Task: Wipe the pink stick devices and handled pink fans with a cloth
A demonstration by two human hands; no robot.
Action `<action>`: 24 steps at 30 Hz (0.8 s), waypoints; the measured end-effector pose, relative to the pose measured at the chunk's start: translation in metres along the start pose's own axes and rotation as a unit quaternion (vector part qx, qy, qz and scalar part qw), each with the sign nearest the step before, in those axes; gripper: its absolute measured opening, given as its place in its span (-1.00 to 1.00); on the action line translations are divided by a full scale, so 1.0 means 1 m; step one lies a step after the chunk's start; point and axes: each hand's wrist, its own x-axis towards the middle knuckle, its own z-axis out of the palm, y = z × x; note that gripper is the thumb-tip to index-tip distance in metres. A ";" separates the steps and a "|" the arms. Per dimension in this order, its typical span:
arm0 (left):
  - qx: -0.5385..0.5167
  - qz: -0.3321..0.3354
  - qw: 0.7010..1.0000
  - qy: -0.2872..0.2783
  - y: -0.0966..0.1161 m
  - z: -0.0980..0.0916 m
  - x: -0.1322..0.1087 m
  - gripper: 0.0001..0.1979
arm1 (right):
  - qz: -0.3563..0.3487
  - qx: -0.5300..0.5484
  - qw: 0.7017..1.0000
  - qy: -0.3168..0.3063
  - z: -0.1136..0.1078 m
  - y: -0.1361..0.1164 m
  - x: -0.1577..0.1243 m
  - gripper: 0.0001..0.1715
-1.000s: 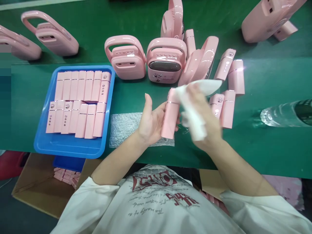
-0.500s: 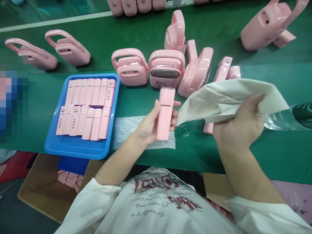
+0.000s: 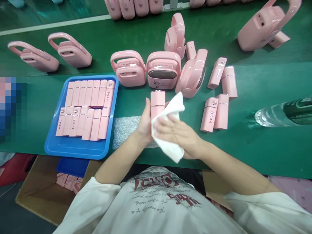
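My left hand (image 3: 144, 123) grips a slim pink device (image 3: 157, 101) upright above the green bench; only its top end shows. My right hand (image 3: 179, 136) presses a white cloth (image 3: 168, 130) against the device's lower half, fingers stretched over the cloth. Under both hands lies a sheet of bubble wrap (image 3: 124, 128). Several more pink devices (image 3: 214, 110) lie on the bench to the right of my hands.
A blue tray (image 3: 73, 151) at the left holds two rows of pink devices. Pink handled units (image 3: 162, 70) stand in a row behind my hands, with more on the far belt. A clear bottle (image 3: 282, 114) lies at the right. Cardboard boxes (image 3: 36, 191) sit below the bench edge.
My right hand swung out to the right with the cloth opened wide, then came back and laid the cloth on the device. The left hand kept hold of the device.
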 end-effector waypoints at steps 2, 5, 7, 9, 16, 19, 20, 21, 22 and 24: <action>0.033 0.035 0.999 0.011 0.004 -0.002 -0.001 -0.28 | -0.049 0.080 0.995 -0.018 -0.001 -0.001 0.001 -0.49; 0.122 0.100 0.988 -0.002 0.005 -0.005 -0.004 -0.40 | 0.112 0.267 0.954 -0.075 -0.005 0.000 0.003 -0.44; 0.212 0.153 0.965 0.003 0.003 -0.006 -0.006 -0.44 | 0.229 0.355 0.892 -0.158 -0.004 0.002 0.005 -0.41; 0.302 0.203 0.931 0.006 0.000 -0.002 -0.007 -0.52 | 0.266 0.382 0.849 -0.252 0.000 0.004 0.008 -0.43; 0.497 0.233 0.825 -0.136 -0.005 0.073 0.009 -0.64 | 0.277 0.244 0.855 -0.364 0.004 0.007 0.012 -0.48; 0.545 0.233 0.782 -0.191 -0.012 0.115 0.042 -0.53 | 0.279 0.223 0.851 -0.384 0.000 0.002 0.012 -0.46; 0.571 0.235 0.764 -0.187 -0.015 0.126 0.056 -0.48 | 0.282 0.232 0.845 -0.391 -0.001 0.001 0.013 -0.48; 0.612 0.229 0.736 -0.179 -0.018 0.135 0.071 -0.43 | 0.288 0.241 0.839 -0.394 -0.001 -0.001 0.013 -0.50; 0.659 0.217 0.700 -0.170 -0.020 0.143 0.085 -0.40 | 0.294 0.246 0.835 -0.395 -0.001 -0.002 0.013 -0.51; 0.742 0.185 0.621 -0.174 -0.023 0.152 0.109 -0.38 | 0.295 0.242 0.835 -0.397 0.001 -0.003 0.013 -0.45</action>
